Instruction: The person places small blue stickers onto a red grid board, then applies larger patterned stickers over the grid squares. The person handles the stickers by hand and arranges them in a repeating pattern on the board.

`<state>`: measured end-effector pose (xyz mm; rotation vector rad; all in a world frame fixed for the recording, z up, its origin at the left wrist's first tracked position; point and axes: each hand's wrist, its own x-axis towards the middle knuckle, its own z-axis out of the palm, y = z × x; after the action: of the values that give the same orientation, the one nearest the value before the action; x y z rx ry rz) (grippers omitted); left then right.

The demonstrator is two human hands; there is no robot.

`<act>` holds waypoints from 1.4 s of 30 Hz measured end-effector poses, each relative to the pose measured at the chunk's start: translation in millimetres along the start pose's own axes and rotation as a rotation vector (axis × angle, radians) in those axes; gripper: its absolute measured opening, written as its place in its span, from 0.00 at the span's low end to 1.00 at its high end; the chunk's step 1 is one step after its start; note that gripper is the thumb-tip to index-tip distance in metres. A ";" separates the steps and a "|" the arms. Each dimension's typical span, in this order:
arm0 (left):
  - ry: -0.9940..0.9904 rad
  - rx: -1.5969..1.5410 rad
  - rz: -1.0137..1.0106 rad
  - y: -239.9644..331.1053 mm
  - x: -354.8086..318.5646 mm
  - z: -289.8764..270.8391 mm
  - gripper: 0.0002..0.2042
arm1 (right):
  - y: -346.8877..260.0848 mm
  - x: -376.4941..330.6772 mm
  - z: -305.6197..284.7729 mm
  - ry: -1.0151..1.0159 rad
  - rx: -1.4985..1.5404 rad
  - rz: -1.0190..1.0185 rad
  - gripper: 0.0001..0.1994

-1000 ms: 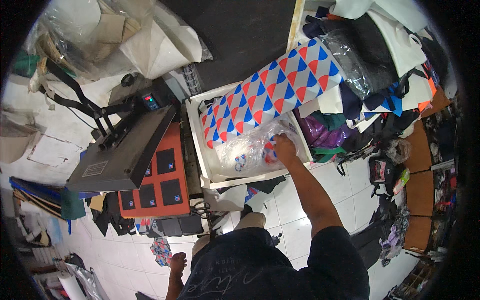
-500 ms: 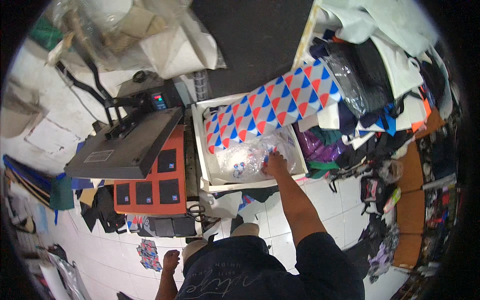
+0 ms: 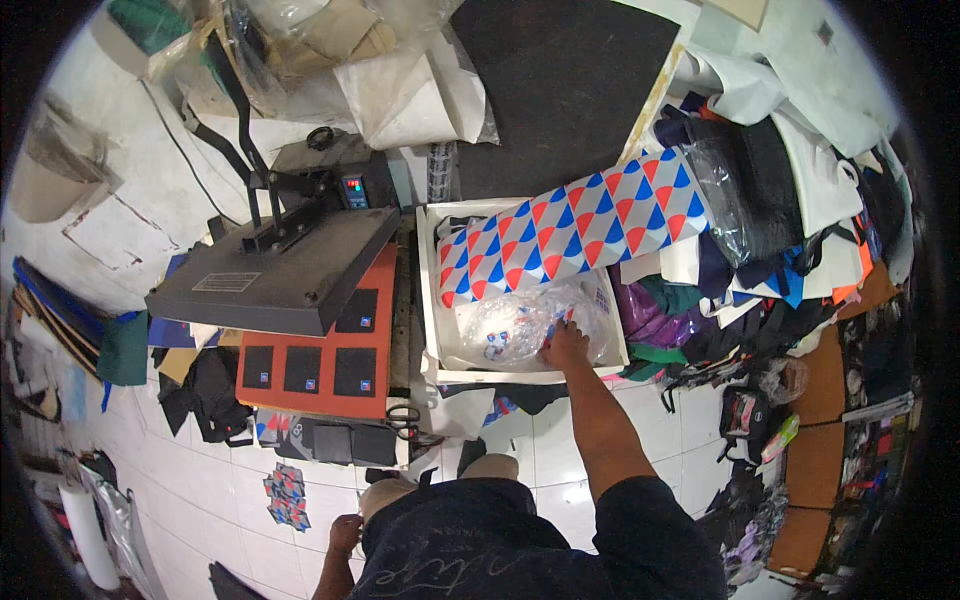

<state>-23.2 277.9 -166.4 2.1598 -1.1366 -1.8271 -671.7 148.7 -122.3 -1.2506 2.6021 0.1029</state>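
From where I'm standing, the right hand is dipping over the near side of the white tray, and its fingers are bending down onto a clear plastic bag. That bag is lying inside the tray, directly under the fingertips and spreading to their left, with red and blue printing showing through. The fingers are touching the plastic, but I can't tell whether they are closing on anything.

Just beyond the grip, a long patterned sheet is slanting across the tray's far part, its right end resting toward the clothing pile. That slant is probably why the bag is lying uncovered on the hand's side.

The left hand is hanging low beside the knee, well apart from the right one. Its fingers are curling, though I can't tell if they are holding something. Farther left, a patterned piece is lying on the floor.

Left of the right hand, past the tray, the heat press is holding its upper plate tilted up, so the black squares are showing on the orange board. They are lying flat and apart, presumably so none overlaps. Between board and tray, scissors are resting near the bench's near edge, seemingly where either hand could get at them.
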 end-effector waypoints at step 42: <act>0.143 -0.002 0.017 45.4 -12.9 2.2 0.16 | 9.3 14.0 -13.3 -0.002 0.271 -0.091 0.37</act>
<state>-46.7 253.7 -133.4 2.2308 -1.1179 -1.6359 -690.0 141.6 -113.5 -1.2644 2.4502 -0.2562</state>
